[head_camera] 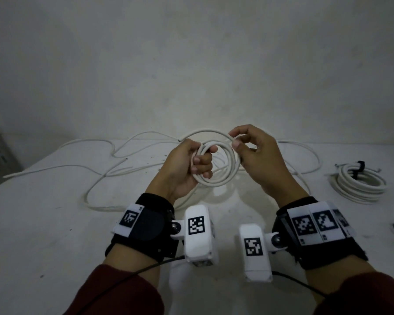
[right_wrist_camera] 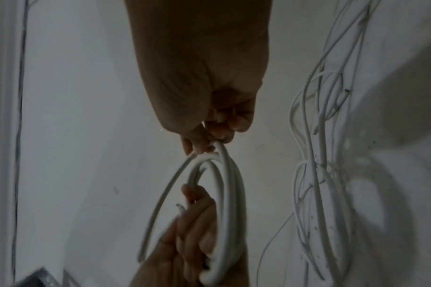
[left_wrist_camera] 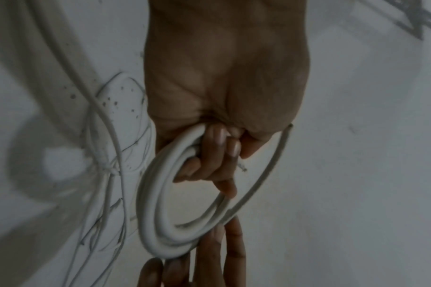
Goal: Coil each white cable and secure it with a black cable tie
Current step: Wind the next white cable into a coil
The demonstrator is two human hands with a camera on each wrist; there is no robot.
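Nearest, both hands were up over the bench (head_camera: 43, 223), mid-coiling, by my judgement. The left hand (head_camera: 182, 169) had its fingers (left_wrist_camera: 219, 155) curled through the coil (head_camera: 216, 164) and gripped its stacked turns; the right hand (head_camera: 257, 160) pinched the newest loop at the coil's top edge between thumb and fingertips (right_wrist_camera: 221, 130). The coil looked round, a few turns thick, smooth and white, held clear of the bench. Next, I judged, the right hand had to draw in more slack (head_camera: 100, 178) and lay another turn on, keeping loops even so they would not spring apart; the tie came only after. Beyond the hands, loose cable trailed across the bench in wide bends. Far right lay a finished coil (head_camera: 359, 185), bound by a black tie (head_camera: 356, 170)
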